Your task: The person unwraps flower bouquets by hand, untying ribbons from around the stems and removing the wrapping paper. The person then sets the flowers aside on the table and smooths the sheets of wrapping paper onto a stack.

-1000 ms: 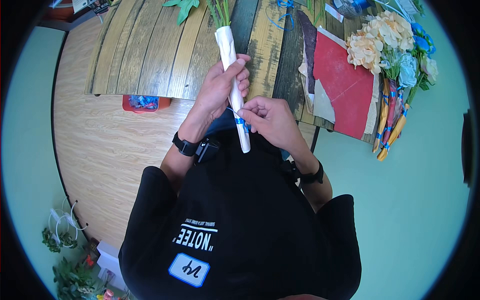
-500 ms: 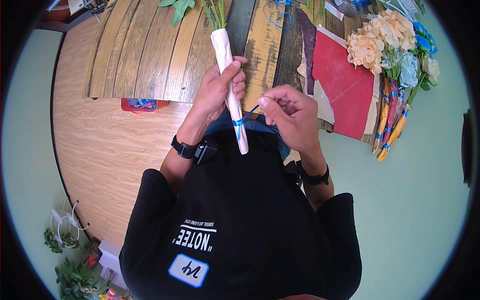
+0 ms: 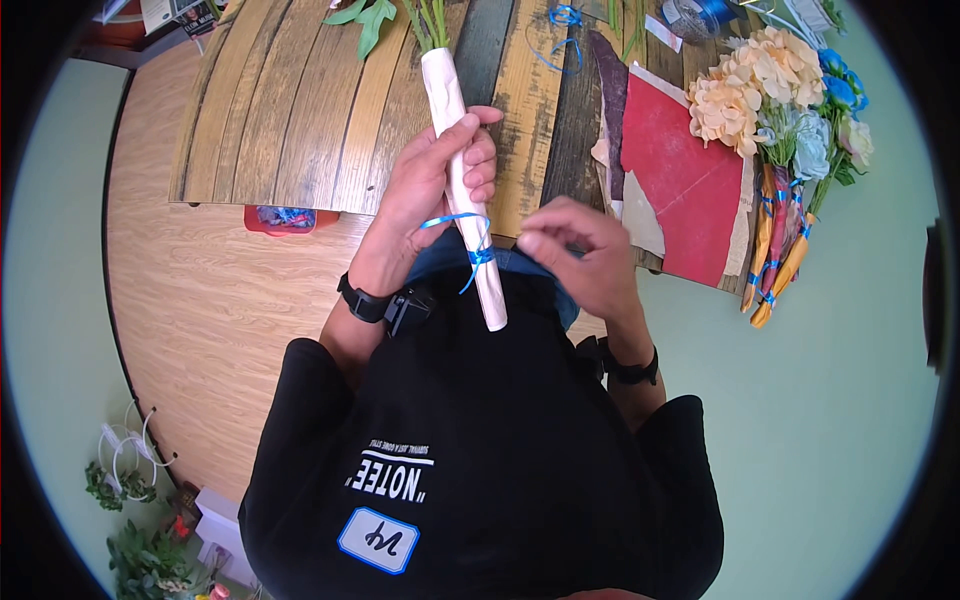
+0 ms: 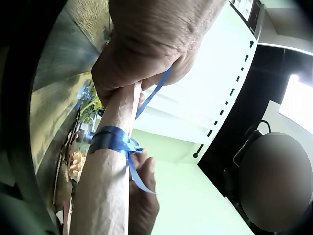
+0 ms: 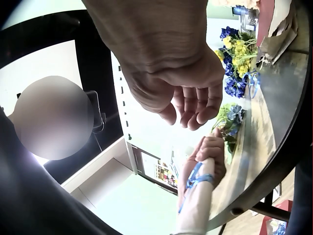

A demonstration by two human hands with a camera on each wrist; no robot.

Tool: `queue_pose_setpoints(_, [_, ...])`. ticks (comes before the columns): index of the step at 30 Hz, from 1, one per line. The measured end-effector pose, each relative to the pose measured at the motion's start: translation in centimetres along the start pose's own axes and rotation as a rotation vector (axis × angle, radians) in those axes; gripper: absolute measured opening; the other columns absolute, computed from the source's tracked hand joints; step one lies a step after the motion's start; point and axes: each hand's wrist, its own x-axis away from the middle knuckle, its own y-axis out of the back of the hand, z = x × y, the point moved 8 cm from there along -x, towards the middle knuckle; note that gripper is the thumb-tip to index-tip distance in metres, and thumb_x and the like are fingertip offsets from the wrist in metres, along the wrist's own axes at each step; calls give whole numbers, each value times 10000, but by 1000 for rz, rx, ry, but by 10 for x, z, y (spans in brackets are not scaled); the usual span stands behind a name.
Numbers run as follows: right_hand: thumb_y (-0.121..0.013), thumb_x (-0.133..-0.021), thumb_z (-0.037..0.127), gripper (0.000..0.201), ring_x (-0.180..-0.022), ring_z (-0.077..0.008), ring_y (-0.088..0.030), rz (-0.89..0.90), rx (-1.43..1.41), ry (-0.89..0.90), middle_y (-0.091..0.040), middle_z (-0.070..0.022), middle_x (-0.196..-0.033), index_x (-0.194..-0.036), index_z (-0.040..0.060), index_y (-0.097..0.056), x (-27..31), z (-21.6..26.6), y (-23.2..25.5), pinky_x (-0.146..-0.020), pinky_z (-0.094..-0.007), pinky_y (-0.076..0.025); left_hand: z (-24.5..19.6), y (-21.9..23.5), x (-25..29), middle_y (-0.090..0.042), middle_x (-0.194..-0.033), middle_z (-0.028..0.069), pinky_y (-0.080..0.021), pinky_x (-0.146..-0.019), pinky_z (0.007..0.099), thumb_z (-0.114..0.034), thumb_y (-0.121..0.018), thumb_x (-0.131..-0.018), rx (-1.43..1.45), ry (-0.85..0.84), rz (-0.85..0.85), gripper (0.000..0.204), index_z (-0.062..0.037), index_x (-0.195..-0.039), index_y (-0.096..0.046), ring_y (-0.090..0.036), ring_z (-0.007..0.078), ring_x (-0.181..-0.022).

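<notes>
So the left hand (image 3: 425, 172) has its fingers curled round a pale paper sleeve (image 3: 441, 85) with green stems (image 3: 430, 27) poking out past the thumb, probably to stop the wrap loosening. The blue ribbon (image 3: 483, 257) circles the sleeve on the body side of that grip, loose ends dangling. Right hand (image 3: 590, 252) hovers just beside it, fingers loosely bent, holding nothing. The bench (image 3: 315, 110) beyond both hands is worn, mixed-colour planks. Red sheet (image 3: 685, 185) and wrapped bouquets (image 3: 765, 80) lie right of the right hand, likely parked out of the way. Wood-look floor (image 3: 250, 320) left of the left hand, pale green wall (image 3: 55, 250) further out.
</notes>
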Motion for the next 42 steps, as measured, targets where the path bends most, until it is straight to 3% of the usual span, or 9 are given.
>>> queue_pose_setpoints(14, [-764, -859, 37, 150, -700, -138, -653, 83, 417, 271, -653, -63, -868, -995, 8, -708, 3, 41, -29, -599, -280, -498, 0, -7, -5, -473, -798, 15, -436, -551, 258, -205, -508, -1073, -67, -61, -26, 295, 14, -1269, -488, -471, 99, -643])
queue_pose_setpoints(16, [-728, -864, 117, 107, -672, -250, -638, 88, 463, 370, -595, -63, -825, -932, 57, -671, 2, 46, -32, -588, -370, -503, -1, -9, -3, -472, -797, 14, -435, -548, 256, -205, -509, -1073, -81, -66, -35, 291, 14, -1263, -489, -470, 97, -643])
queue_pose_setpoints(20, [-720, -842, 73, 105, -652, -237, -626, 122, 432, 333, -587, -62, -815, -912, 52, -644, 0, 41, -31, -581, -353, -501, -1, -10, -1, -470, -795, 11, -433, -543, 255, -205, -510, -1073, -111, -72, -68, 281, 12, -1251, -488, -470, 94, -643])
queue_pose_setpoints(22, [-693, -838, -26, 93, -654, -108, -600, 158, 270, 232, -600, -43, -802, -891, 7, -625, -4, 33, -28, -586, -255, -471, -1, -11, -2, -470, -796, 11, -433, -543, 255, -205, -509, -1073, -111, -77, -56, 282, 12, -1251, -486, -471, 94, -642])
queue_pose_setpoints(23, [-693, -838, -26, 93, -654, -108, -600, 159, 270, 233, -600, -43, -802, -891, 7, -625, -4, 31, -27, -586, -255, -471, -2, -12, -2, -470, -796, 11, -432, -542, 256, -206, -508, -1074, -110, -82, -46, 282, 12, -1251, -484, -471, 94, -642])
queue_pose_setpoints(28, [-706, -848, -3, 113, -677, -65, -569, 8, -99, 237, -618, -29, -889, -922, 13, -621, -5, 11, -11, -541, -232, -439, -7, -18, -2, -447, -790, 5, -418, -537, 256, -205, -503, -1074, -104, -96, -46, 300, 23, -1267, -483, -455, 93, -639])
queue_pose_setpoints(34, [-776, -859, 106, 178, -668, -122, -594, 22, 196, 218, -621, -34, -889, -976, 38, -660, 3, 27, -15, -576, -262, -475, -1, -18, -7, -424, -786, -1, -404, -534, 253, -203, -494, -1076, -167, -99, -120, 308, 31, -1276, -484, -437, 90, -635])
queue_pose_setpoints(38, [-782, -852, 45, 184, -681, -77, -576, 40, 253, 209, -621, -23, -885, -1001, 30, -677, 4, 25, -16, -543, -220, -434, 4, -16, -9, -423, -786, -3, -405, -536, 255, -199, -504, -1072, -185, -102, -149, 300, 26, -1270, -484, -437, 87, -637])
queue_pose_setpoints(42, [-750, -871, 58, 117, -679, -136, -626, 71, 352, 185, -621, -50, -841, -950, 23, -671, 2, 20, -19, -575, -269, -481, 9, -10, -12, -451, -794, 3, -419, -542, 256, -197, -534, -1062, -159, -110, -108, 244, -5, -1209, -501, -464, 97, -649])
